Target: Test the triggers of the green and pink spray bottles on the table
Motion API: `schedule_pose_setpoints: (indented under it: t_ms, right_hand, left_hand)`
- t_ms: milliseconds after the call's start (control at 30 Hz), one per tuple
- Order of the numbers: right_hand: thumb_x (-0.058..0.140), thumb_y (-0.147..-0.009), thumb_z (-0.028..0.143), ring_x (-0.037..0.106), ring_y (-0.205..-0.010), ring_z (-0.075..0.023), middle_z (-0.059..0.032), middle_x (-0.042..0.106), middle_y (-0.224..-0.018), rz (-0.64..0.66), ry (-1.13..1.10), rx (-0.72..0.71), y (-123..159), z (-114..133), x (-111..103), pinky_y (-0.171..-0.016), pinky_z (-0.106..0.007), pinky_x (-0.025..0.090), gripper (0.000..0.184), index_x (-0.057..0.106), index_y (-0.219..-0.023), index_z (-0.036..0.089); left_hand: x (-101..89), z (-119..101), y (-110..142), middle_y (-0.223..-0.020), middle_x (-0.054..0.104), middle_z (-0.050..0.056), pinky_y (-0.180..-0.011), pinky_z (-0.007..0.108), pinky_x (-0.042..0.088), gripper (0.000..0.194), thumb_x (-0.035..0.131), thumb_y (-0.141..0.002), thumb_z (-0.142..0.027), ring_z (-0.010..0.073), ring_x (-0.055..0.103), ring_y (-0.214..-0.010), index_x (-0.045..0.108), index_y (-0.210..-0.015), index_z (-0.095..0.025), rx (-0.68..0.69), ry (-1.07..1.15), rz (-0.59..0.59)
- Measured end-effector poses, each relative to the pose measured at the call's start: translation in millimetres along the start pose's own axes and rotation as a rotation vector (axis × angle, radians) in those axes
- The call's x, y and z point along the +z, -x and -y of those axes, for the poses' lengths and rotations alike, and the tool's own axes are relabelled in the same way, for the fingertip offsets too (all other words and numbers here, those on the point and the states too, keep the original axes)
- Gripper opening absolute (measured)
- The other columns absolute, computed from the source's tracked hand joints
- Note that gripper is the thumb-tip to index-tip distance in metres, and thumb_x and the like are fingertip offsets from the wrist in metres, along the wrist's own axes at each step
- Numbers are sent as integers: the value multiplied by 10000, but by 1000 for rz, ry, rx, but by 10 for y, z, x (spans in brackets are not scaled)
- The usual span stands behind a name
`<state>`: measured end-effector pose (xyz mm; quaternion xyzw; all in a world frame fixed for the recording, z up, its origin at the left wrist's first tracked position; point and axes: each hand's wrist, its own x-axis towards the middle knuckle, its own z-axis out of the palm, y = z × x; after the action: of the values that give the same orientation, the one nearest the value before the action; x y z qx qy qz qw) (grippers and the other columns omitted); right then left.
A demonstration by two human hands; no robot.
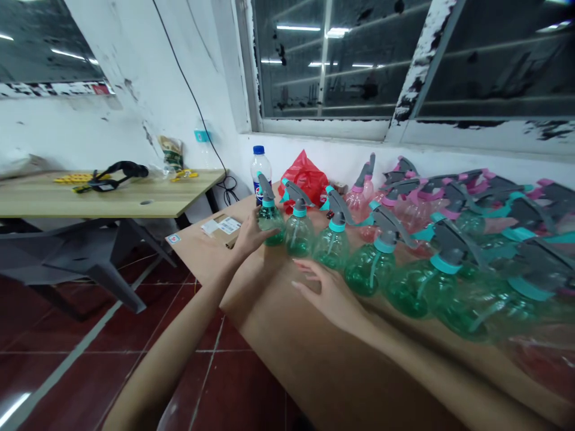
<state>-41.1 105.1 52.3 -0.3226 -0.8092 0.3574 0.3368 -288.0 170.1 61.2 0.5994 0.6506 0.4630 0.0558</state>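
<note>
My left hand is at the far left end of a row of green spray bottles, its thumb across the front of the end spray bottle and its fingers round the left side. That bottle stands upright, with a grey and turquoise trigger head. My right hand hovers low over the brown tabletop, empty, fingers apart. Just beyond it stand a second green bottle and a third one. Several more run off to the right.
Behind the green row stand pink spray bottles, a red plastic bag and a blue-capped drink bottle. A flat cardboard box lies near the table's left edge. Left, across a gap, are a wooden table and a grey chair.
</note>
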Motion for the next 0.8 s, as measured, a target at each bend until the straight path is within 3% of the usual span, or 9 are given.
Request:
schedule_pose_setpoints:
  t_ms: [133,233,400,467,600,700,800]
  right_hand:
    - [569,-839,238,639,-1039,-228,-116,640,-1208,11,-18,-4,23,-23,-46,-901,-422,529,375,539,-1210,188]
    - [569,-845,233,629,-1061,-224,-108,637,-1214,27,-29,1,138,-30,-99,-915,-432,522,363,540,-1205,196]
    - [633,-817,308,639,-1041,-221,-95,650,-1187,47,-29,37,495,20,-346,-928,-441,518,412,537,-1207,212]
    - [675,-780,393,612,-1092,-225,-82,620,-1238,66,-21,64,666,60,-525,-959,-442,498,507,510,-1234,239]
    - [725,-721,451,511,-1227,-241,-61,498,-1383,-13,6,94,1023,146,-947,-1027,-474,434,712,383,-1330,312]
    - [723,-725,441,385,-1335,-272,-52,392,-1470,-97,51,100,1293,215,-1213,-1088,-527,338,804,283,-1393,355]
    - [737,-698,455,320,-1368,-323,-78,327,-1506,-171,105,100,1534,280,-1378,-1089,-577,301,910,212,-1434,350]
  left_hand:
    - [-84,-38,73,-1088,616,130,-836,429,481,697,789,-631,-356,308,602,-1019,458,-1209,-151,-11,27,-24]
    - [-230,-180,271,-1098,604,117,-798,401,506,658,757,-676,-370,275,617,-982,435,-1213,-167,-8,61,-40]
    - [-449,-738,879,-1178,566,91,-833,396,509,631,717,-727,-427,257,611,-1003,406,-1231,-209,29,121,-8]
    - [-463,-1015,1157,-1216,549,75,-857,405,502,596,710,-751,-429,265,595,-1038,418,-1236,-242,77,117,66]
    - [-300,-1490,1595,-1188,574,66,-860,444,505,627,689,-769,-509,293,588,-1046,394,-1270,-276,195,75,195]
    - [-38,-1767,1794,-1235,550,83,-878,443,504,697,695,-764,-528,299,558,-1104,344,-1312,-279,274,121,296]
    - [272,-2018,1941,-1222,545,105,-882,460,507,717,726,-744,-493,299,559,-1097,347,-1305,-258,303,164,481]
